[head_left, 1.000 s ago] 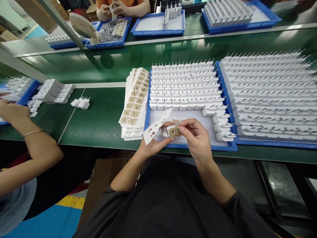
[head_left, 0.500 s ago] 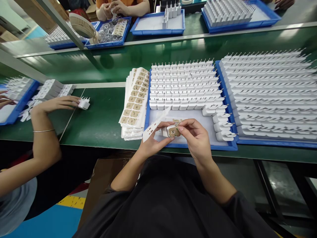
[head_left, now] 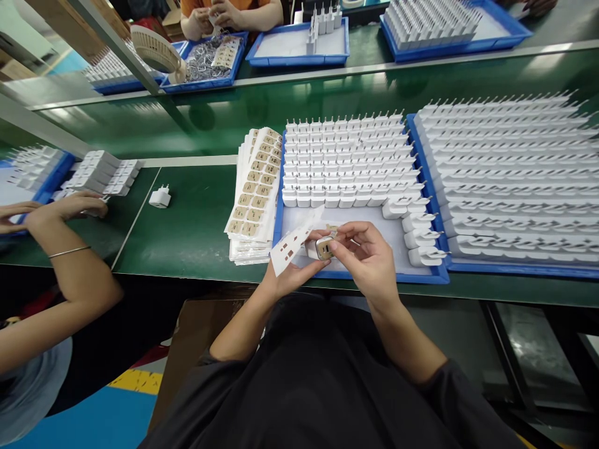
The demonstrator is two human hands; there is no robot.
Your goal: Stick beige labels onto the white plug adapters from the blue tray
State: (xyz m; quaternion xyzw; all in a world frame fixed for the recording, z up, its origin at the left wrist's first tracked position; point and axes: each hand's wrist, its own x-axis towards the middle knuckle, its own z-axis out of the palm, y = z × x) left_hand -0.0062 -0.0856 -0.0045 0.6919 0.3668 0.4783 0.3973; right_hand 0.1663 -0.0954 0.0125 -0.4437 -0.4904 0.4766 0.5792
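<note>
My left hand (head_left: 291, 274) is closed around a white plug charger (head_left: 312, 249) and also keeps hold of a sticker sheet (head_left: 292, 245) with cut-out holes. A tan sticker (head_left: 324, 248) lies on the charger's end face, around its port openings. The thumb of my right hand (head_left: 369, 255) presses on that face, its other fingers curled behind; whether they grip the charger too is partly hidden. Both hands are over the front part of a blue tray (head_left: 279, 224), below rows of white chargers (head_left: 346, 168) standing prongs up.
Left of the tray lies a stack of sticker sheets (head_left: 255, 187). A second tray of chargers (head_left: 519, 187) adjoins on the right. One loose charger (head_left: 160, 197) stands on the green table further left, near a co-worker's arm (head_left: 70, 262). More trays (head_left: 299, 60) line the far side.
My right thumb has shifted left onto the sticker, which now sits flatter on the charger. The sheet has tilted slightly. The co-worker's hand has left the loose charger and moved left.
</note>
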